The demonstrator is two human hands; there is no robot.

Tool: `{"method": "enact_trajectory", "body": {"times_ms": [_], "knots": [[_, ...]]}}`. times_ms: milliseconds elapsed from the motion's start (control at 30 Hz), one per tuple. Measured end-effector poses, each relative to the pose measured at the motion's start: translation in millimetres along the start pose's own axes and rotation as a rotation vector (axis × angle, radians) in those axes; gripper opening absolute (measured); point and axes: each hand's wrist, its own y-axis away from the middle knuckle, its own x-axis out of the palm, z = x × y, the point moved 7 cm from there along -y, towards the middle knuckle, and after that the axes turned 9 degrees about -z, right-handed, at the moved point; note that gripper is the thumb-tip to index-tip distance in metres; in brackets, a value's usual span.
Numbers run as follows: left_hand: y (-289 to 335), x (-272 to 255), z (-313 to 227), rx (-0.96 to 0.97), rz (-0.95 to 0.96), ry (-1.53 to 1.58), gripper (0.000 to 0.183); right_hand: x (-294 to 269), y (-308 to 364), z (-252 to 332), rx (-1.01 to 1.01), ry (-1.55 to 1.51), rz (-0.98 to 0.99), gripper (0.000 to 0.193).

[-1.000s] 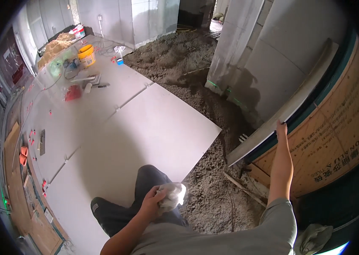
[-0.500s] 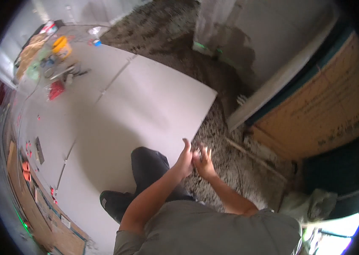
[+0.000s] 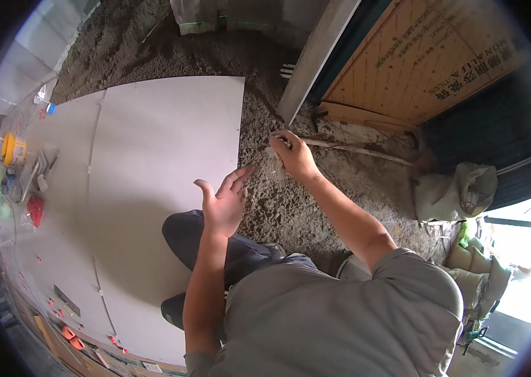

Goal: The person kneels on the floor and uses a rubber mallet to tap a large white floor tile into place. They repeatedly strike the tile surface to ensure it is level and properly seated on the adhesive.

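Observation:
My left hand (image 3: 224, 210) is held over the pale floor tile (image 3: 165, 132), its thumb and fingers apart with nothing in them. Farther forward, my right hand (image 3: 297, 160) is closed on a crumpled whitish scrap (image 3: 276, 162), part of it hanging below the fingers; its material is hard to make out. Beneath that hand lies rough grey mortar (image 3: 271, 207), bordering the tile's right edge. My knees, in dark trousers (image 3: 184, 235), rest on the tiles.
At far left stand a yellow bucket (image 3: 13, 149), a red packet (image 3: 35, 210) and hand tools. Small red pieces (image 3: 58, 308) dot the tiles at lower left. To the right are a leaning cardboard-faced stack (image 3: 403, 63), a thin pole (image 3: 359, 151) and sacks (image 3: 457, 195).
My hands, close together before, have separated. The right one has moved forward with the whitish scrap, and the left has drawn back and spread. The view has swung to the right.

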Motion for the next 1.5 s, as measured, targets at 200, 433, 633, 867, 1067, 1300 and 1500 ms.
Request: {"method": "enact_trajectory", "body": {"times_ms": [200, 433, 633, 867, 1067, 1300, 1500], "knots": [[-18, 12, 15, 0.069, 0.033, -0.343, 0.110, 26, 60, 56, -0.531, 0.063, 0.048, 0.034], [-4, -3, 24, 0.206, 0.067, -0.751, 0.104, 49, 26, 21, -0.560, 0.511, 0.356, 0.018], [-2, -4, 6, 0.224, -0.017, -0.539, 0.114, 12, 29, 18, -0.249, 0.137, 0.061, 0.038], [-1, 19, 12, 0.142, 0.095, -0.446, 0.116, 10, 11, 13, -0.100, 0.172, 0.028, 0.034], [-1, 20, 0, -0.027, 0.037, 0.472, 0.105, 5, 61, 65, -0.620, 0.106, -0.132, 0.039], [-5, 27, 7, -0.042, 0.045, 0.305, 0.113, 33, 49, 29, -0.534, 0.204, -0.217, 0.031], [-8, 4, 1, 0.006, 0.102, 0.478, 0.101, 14, 42, 8, -0.495, 0.074, -0.184, 0.032]]}}
